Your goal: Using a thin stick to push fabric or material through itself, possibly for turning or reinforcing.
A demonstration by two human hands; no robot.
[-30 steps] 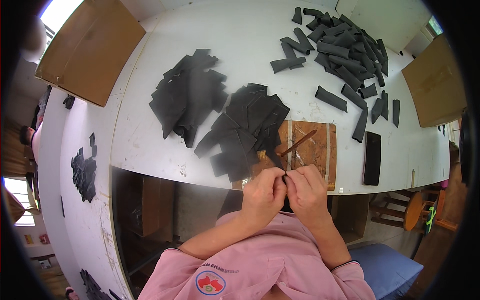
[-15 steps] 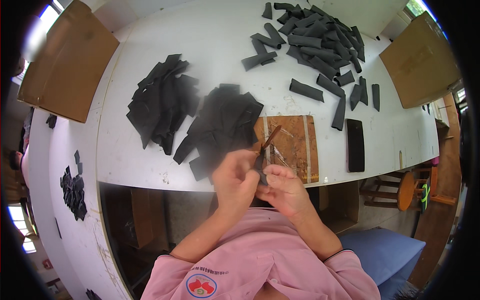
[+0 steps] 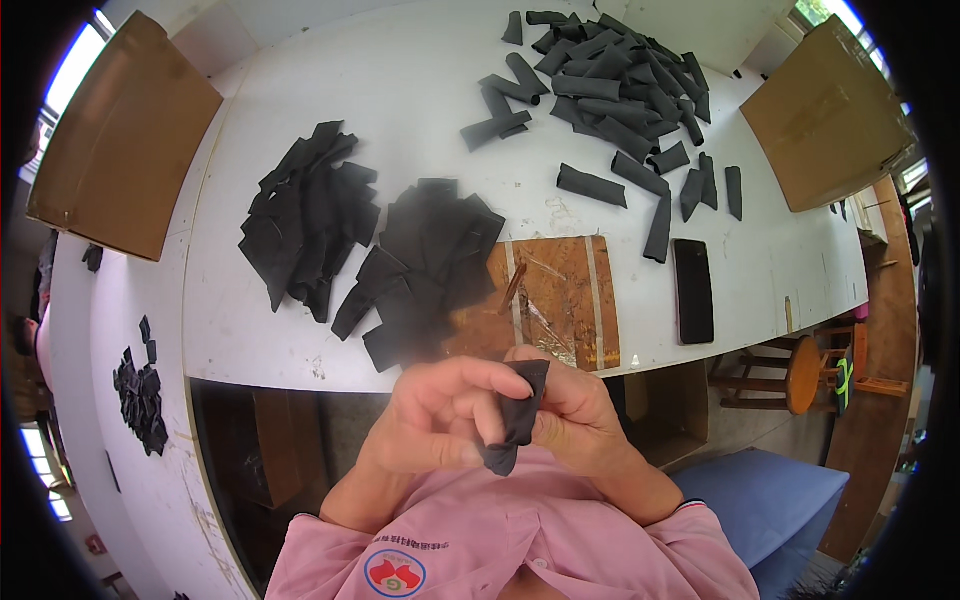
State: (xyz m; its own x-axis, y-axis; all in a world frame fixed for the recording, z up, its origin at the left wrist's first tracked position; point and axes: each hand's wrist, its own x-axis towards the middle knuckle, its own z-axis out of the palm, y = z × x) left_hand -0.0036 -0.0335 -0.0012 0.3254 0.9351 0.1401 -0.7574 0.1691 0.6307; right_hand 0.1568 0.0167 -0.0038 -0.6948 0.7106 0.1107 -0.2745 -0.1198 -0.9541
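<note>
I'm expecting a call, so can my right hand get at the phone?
Likely yes: the phone lies uncovered on the white table with nothing visible between, though the right hand holds a black piece.

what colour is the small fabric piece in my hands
The small, narrow fabric piece is dark grey, clearest in the head view.

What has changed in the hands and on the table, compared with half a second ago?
The left hand and right hand drew back from the stick toward the shirt, bringing the black piece; both hold it. The phone, board and rolls stayed in place.
</note>
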